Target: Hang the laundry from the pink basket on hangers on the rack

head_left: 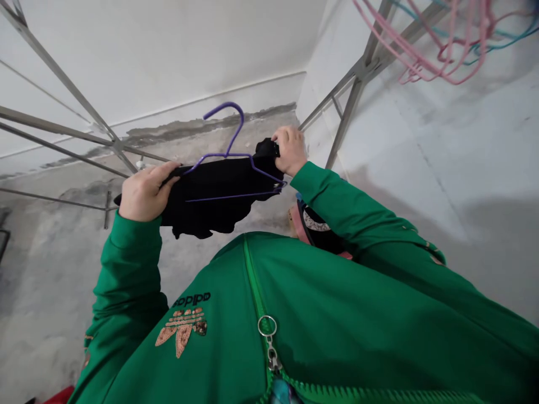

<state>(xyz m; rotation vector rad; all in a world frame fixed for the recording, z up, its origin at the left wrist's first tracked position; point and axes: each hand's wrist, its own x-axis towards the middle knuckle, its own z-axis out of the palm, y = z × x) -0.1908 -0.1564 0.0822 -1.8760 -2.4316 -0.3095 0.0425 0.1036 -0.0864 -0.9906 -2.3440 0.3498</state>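
A black garment (210,216) is stretched between my two hands, with a purple hanger (229,154) lying against it, hook up. My left hand (146,191) is closed on the garment at the hanger's left shoulder, and that end of the hanger is hidden by cloth and fingers. On the other side, my right hand (290,150) pinches a bunched part of the garment, just above the hanger's right end. That right end is bare, in front of the cloth. The exact kind of garment cannot be made out.
Metal drying-rack bars (118,147) cross on the left, and another rack frame (362,70) stands at right. Pink hangers (458,70) and blue ones hang at top right. Below my right forearm is a pink-rimmed container (300,225) with dark cloth inside. Behind are white walls and concrete floor.
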